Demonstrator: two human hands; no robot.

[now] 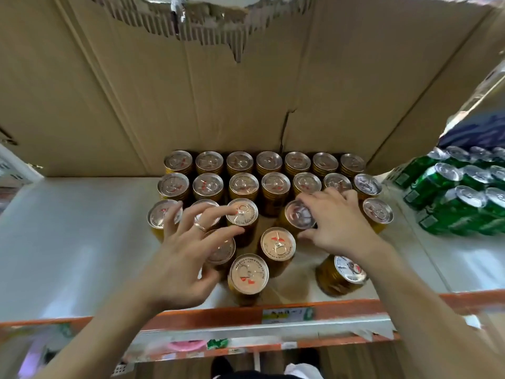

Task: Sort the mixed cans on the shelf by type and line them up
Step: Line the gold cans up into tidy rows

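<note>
**Both hands over the front cans**

Left hand (188,247), a ring on one finger, hangs palm-down with fingers splayed and relaxed over the third row of gold cans (274,184), gripping none. Right hand (336,222) reaches in from the right, its curled index finger and thumb pinching the rim of a loose can (298,214). Gold cans stand in rows at the back of the shelf (68,242), with several scattered in front. Green cans (451,198) sit to the right.

"VITAMIN" around nearest can lid (248,273)
</note>
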